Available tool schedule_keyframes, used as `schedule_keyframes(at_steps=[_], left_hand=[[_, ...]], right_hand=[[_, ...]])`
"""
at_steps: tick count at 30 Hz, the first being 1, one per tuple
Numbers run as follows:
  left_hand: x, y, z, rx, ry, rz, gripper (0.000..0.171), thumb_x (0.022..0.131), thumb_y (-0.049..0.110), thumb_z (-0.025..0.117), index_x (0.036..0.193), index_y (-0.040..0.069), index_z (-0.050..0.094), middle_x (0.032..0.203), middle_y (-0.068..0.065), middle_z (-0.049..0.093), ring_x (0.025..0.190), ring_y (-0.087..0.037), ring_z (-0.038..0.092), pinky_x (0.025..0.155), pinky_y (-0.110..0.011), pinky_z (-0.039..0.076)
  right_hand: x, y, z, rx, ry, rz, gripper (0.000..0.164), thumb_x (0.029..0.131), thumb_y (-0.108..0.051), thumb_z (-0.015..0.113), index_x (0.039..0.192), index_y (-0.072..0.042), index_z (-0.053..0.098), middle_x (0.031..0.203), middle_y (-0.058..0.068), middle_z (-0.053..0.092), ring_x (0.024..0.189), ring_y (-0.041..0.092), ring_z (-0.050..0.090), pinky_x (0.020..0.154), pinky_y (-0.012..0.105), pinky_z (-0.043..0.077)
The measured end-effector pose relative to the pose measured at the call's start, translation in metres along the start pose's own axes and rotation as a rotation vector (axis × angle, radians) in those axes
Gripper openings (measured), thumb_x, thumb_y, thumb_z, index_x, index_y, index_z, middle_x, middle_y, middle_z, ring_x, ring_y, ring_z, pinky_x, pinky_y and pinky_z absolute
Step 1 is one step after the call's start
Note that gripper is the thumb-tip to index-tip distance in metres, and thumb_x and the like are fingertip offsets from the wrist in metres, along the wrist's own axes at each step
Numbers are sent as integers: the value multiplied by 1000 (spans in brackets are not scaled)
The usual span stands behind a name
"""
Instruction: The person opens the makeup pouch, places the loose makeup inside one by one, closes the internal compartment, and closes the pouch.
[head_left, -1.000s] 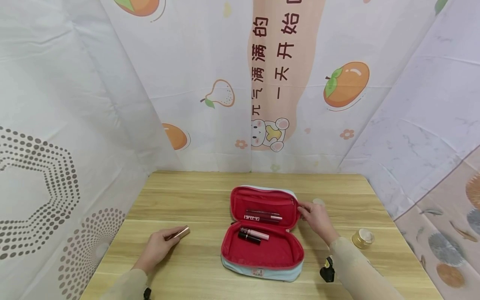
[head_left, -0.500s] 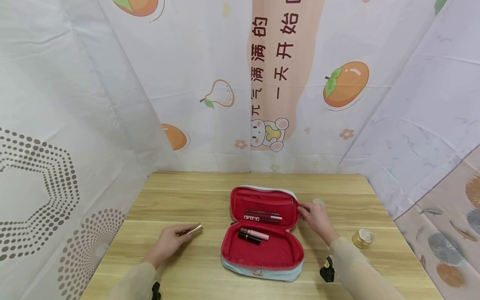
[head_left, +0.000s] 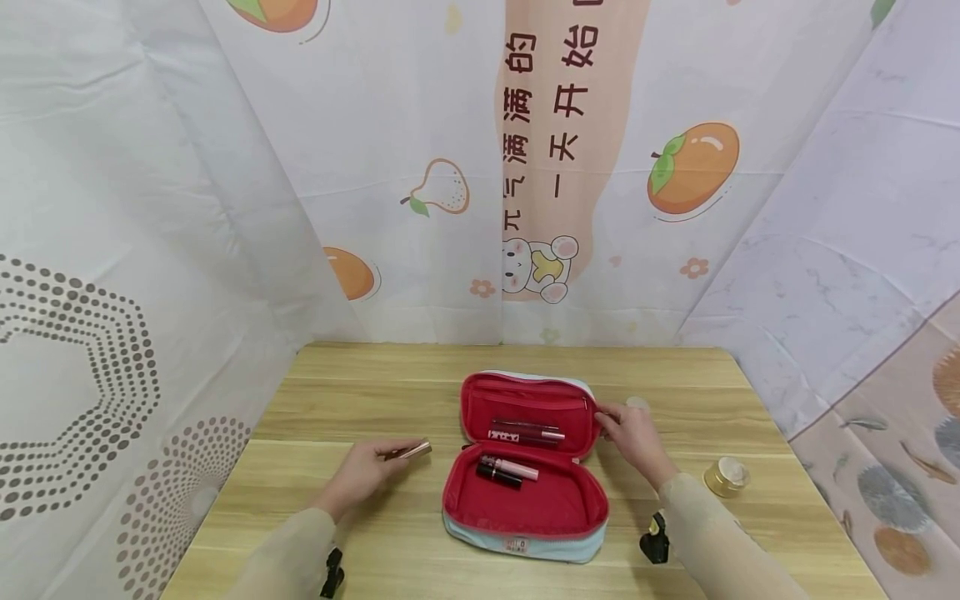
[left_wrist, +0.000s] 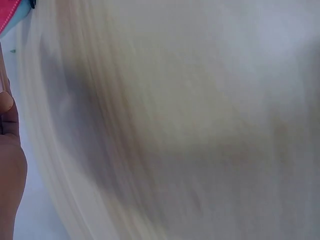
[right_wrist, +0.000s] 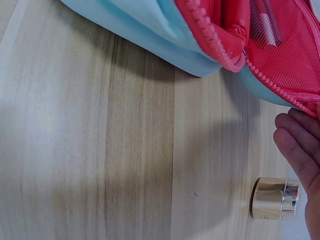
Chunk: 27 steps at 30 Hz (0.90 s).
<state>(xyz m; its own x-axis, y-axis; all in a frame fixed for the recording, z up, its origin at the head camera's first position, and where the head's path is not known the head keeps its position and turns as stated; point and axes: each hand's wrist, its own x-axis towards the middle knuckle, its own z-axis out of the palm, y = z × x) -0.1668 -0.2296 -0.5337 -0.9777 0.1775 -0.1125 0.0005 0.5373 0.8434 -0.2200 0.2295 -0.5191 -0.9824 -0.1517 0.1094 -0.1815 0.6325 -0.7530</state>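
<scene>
A zippered pouch (head_left: pixel 525 546), light blue outside and red inside, lies unfolded on the table. My right hand (head_left: pixel 633 440) pinches the right edge of its raised lid; in the right wrist view, fingers (right_wrist: pixel 295 142) show under that edge. Left of the pouch, my left hand (head_left: pixel 366 472) holds a slim rose-gold cosmetic tube (head_left: pixel 416 450) just above the table, its tip toward the pouch. Inside the pouch's base lie a black tube (head_left: pixel 498 476) and a pink tube (head_left: pixel 519 470). Behind the lid's mesh are dark slim tubes (head_left: pixel 528 432).
A gold jar (head_left: pixel 726 477) stands on the wooden table (head_left: pixel 360 383) right of the right forearm. A second jar (head_left: pixel 637 403) is partly hidden behind the right hand. In the right wrist view, a gold jar (right_wrist: pixel 273 198) sits near the fingers. Printed curtains surround the table.
My left hand has moved right and slightly farther forward, bringing the rose-gold tube closer to the pouch. The right hand and the pouch have stayed in place.
</scene>
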Motion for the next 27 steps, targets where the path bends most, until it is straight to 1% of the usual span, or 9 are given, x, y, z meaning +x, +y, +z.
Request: schedule_keyframes(at_steps=[3, 5, 8, 13, 17, 20, 22, 26, 27], left_hand=[[3, 6, 3, -10, -25, 14, 33, 95, 13, 72, 121, 33, 76, 126, 6, 72, 125, -22, 62, 105, -47, 50], [5, 9, 5, -19, -37, 7, 33, 96, 14, 72, 121, 36, 76, 126, 7, 71, 125, -21, 62, 105, -46, 50], [8, 13, 8, -49, -57, -10, 32, 96, 15, 72, 119, 36, 76, 126, 6, 72, 122, -21, 62, 101, -44, 51], [15, 17, 16, -47, -100, 8, 31, 96, 18, 71, 121, 37, 76, 128, 4, 71, 110, -20, 61, 86, -36, 51], [19, 22, 22, -41, -129, 39, 31, 96, 17, 72, 122, 34, 76, 127, -1, 71, 96, -22, 59, 67, -30, 50], [22, 27, 28, -47, -148, 58, 31, 95, 15, 73, 121, 30, 77, 127, -3, 71, 96, -22, 59, 64, -28, 50], [23, 29, 32, -55, -161, 63, 31, 95, 14, 72, 122, 30, 77, 128, -2, 71, 101, -21, 59, 69, -27, 52], [26, 35, 39, -55, -189, 69, 32, 97, 13, 70, 122, 30, 76, 128, 0, 71, 106, -20, 60, 78, -32, 55], [26, 37, 40, -46, -191, 76, 32, 97, 12, 70, 122, 31, 76, 127, 1, 71, 109, -20, 60, 83, -32, 55]], right_hand=[[0, 0, -1, -2, -1, -3, 22, 99, 0, 62, 118, 10, 71, 91, 17, 76, 77, 26, 73, 65, 34, 62], [0, 0, -1, -7, 0, -5, 22, 99, 0, 62, 118, 10, 71, 90, 17, 76, 76, 26, 73, 65, 33, 62], [1, 1, -1, -14, 0, -5, 23, 100, 0, 62, 118, 9, 71, 90, 16, 76, 76, 27, 73, 64, 31, 61], [2, 1, 0, -47, 5, -13, 22, 99, -1, 63, 117, 7, 72, 89, 14, 76, 73, 24, 72, 61, 24, 58], [2, 2, 0, -52, 0, -14, 23, 100, -2, 63, 118, 7, 72, 89, 14, 76, 74, 22, 72, 61, 22, 58], [2, 3, 0, -50, -5, -9, 23, 100, -2, 62, 119, 7, 72, 90, 13, 76, 75, 21, 72, 62, 23, 58], [2, 4, 0, -50, -6, -6, 23, 100, -3, 62, 119, 6, 72, 91, 13, 76, 76, 21, 72, 63, 25, 59], [2, 4, 0, -38, -14, -1, 24, 100, -2, 62, 120, 7, 71, 93, 15, 76, 78, 24, 73, 65, 28, 61], [2, 4, 0, -34, -15, 1, 24, 100, -2, 62, 121, 7, 71, 94, 15, 76, 79, 24, 73, 65, 28, 61]])
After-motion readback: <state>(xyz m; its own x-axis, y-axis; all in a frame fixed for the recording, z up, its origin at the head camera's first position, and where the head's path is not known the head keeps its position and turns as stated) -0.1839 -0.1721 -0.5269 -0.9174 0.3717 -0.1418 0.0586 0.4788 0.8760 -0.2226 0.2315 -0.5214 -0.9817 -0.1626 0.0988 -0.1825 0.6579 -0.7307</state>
